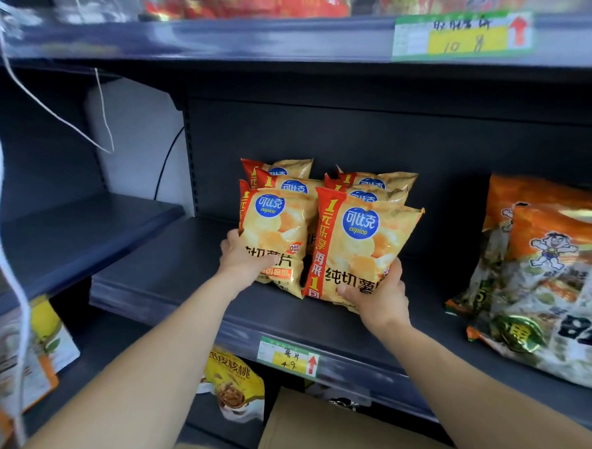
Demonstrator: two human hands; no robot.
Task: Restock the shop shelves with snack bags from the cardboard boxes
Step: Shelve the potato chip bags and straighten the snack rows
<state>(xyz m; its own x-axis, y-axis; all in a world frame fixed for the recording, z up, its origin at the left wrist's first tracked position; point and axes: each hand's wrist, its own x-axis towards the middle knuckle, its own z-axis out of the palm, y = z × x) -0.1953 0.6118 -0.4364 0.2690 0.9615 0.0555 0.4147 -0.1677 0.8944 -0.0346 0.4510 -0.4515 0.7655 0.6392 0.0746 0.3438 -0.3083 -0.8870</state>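
Head view: we have two Copico potato chip bags going in at once, one per hand. The left chip bag (273,237) is upright and gripped at its lower left corner by the left hand (243,261), fingers curled round the bag edge. The right chip bag (362,248) is upright, tipped slightly right, and held low by the right hand (376,293), thumb across the front, fingers wrapped round the right side and underneath. The two bags sit side by side, edges touching or overlapping. Both bottoms are at the middle shelf (182,273); we cannot tell whether they rest on it or hang just above.

Just behind them stand the stocked chip bags (291,181), two short rows of the same product, so we read these two as the new front of each row.

Step in hand, as we judge it: placing and fronting. Next move calls for setting both bags down square against the rows behind, letting go without tipping them, then reaching down to the cardboard box (328,432) below for more. Risk: puffy bags may slide or topple forward.

Further out: a price tag (289,358) on the shelf lip right below the bags, big orange snack bags (542,271) well to the right on the same shelf, and a walnut bag (234,386) on the shelf underneath.
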